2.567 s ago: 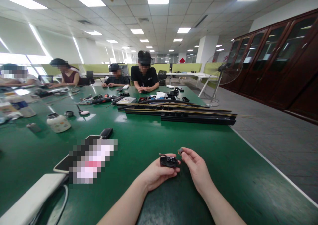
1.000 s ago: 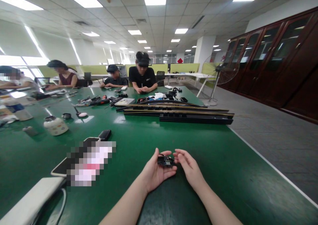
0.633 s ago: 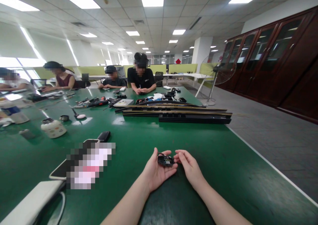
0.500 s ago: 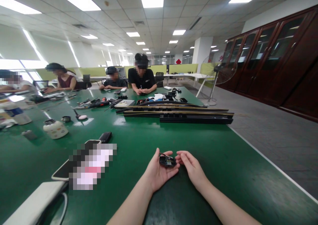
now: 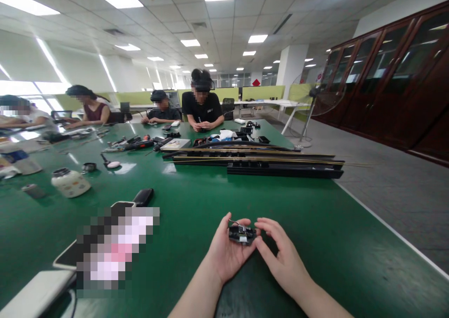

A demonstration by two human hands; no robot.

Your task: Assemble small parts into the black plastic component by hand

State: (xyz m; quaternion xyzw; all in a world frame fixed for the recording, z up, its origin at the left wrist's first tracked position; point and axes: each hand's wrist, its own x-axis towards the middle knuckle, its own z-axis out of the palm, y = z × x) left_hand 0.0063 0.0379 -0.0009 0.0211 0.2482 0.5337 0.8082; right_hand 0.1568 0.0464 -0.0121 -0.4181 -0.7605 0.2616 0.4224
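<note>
My left hand (image 5: 229, 252) is palm up, its fingers curled around a small black open electronics housing (image 5: 242, 234). Small parts and a pale patch show inside the housing, and a thin wire arcs from its top left. My right hand (image 5: 280, 248) is at the housing's right end, thumb and fingers apart. Its thumb tip is close to the housing and to my left fingertips; whether it touches them I cannot tell. Both hands are above the green table (image 5: 182, 248).
A phone (image 5: 65, 255) and a white box-shaped device (image 5: 38, 292) lie left. Further off stand a white jar (image 5: 70, 183) and a grey cylinder (image 5: 34, 191). Long black rails (image 5: 284, 169) with thin rods cross the table ahead. Tools (image 5: 138, 145) and several people are beyond.
My right thumb has dropped away from its fingers, opening the hand beside the housing. The housing has tilted in my left hand, showing more of its inside. The view has shifted slightly.
</note>
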